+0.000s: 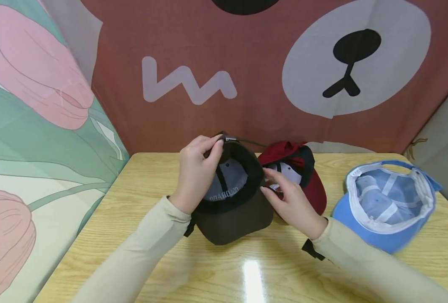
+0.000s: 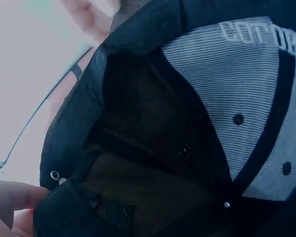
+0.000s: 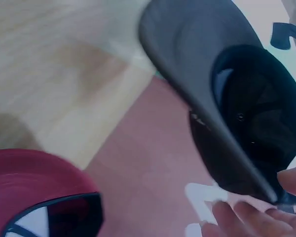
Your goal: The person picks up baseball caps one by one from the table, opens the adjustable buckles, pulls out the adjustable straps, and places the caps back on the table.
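Observation:
A dark brown cap (image 1: 228,227) is held with its inside facing me and its brim lowest. Its black sweatband rings a grey lining with pale stitched lettering, which also shows in the left wrist view. My left hand (image 1: 199,172) pinches the cap's back edge by the strap (image 1: 230,139), thumb against fingers. At the cap's right side, my right hand (image 1: 294,200) holds the edge where brim and crown meet. The right wrist view shows the right thumb (image 3: 293,180) over that edge and the fingers (image 3: 246,217) beyond it.
Behind my right hand a dark red cap (image 1: 316,193) lies on the wooden table (image 1: 156,252), partly covered by the dark cap. A blue cap (image 1: 383,240) rests upturned at the right. Printed cloths (image 1: 193,122) hang along the back and left.

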Demonstrator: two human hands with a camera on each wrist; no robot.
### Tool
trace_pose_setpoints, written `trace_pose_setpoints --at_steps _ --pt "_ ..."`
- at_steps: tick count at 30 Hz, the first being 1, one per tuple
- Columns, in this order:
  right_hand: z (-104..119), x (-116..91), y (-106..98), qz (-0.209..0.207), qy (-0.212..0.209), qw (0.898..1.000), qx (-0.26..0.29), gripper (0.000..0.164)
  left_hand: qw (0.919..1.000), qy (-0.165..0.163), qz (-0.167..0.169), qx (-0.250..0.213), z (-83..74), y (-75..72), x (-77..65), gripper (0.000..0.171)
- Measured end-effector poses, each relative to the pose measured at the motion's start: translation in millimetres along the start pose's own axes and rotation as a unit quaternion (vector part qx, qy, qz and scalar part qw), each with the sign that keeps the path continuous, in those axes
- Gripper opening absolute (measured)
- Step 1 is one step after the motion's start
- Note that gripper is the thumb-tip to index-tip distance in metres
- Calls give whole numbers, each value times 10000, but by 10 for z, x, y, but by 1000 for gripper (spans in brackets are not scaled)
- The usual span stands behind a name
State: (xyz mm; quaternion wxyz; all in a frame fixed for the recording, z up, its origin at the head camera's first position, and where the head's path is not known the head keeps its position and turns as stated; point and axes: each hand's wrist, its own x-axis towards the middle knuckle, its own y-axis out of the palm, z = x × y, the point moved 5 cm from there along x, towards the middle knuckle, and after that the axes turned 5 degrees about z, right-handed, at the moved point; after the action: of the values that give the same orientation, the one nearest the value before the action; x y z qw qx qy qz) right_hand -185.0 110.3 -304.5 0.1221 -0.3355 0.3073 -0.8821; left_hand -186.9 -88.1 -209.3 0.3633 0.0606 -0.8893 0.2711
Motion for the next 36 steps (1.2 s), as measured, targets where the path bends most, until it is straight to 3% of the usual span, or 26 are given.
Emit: trace_pose_setpoints --at_steps 4,11,15,28,32,36 --pt "76 155 -1 -276 -149 9995 74 48 9999 -126 8 15 2 19 3 19" --pt "125 360 -19 -463 333 9970 530 48 9998 -179 87 -34 -10 60 -12 19" --pt "148 436 -30 -524 378 9947 794 46 9998 -153 102 -47 -22 85 -8 20" --pt "157 595 -159 -1248 138 9887 820 20 9998 -36 119 -134 -74 146 -39 19" --pt "143 610 -206 -1285 107 9870 962 19 9996 139 239 -31 -96 175 -77 20" --pt "159 617 -260 -1491 -12 9839 990 17 9970 535 402 379 -123 235 -125 22"
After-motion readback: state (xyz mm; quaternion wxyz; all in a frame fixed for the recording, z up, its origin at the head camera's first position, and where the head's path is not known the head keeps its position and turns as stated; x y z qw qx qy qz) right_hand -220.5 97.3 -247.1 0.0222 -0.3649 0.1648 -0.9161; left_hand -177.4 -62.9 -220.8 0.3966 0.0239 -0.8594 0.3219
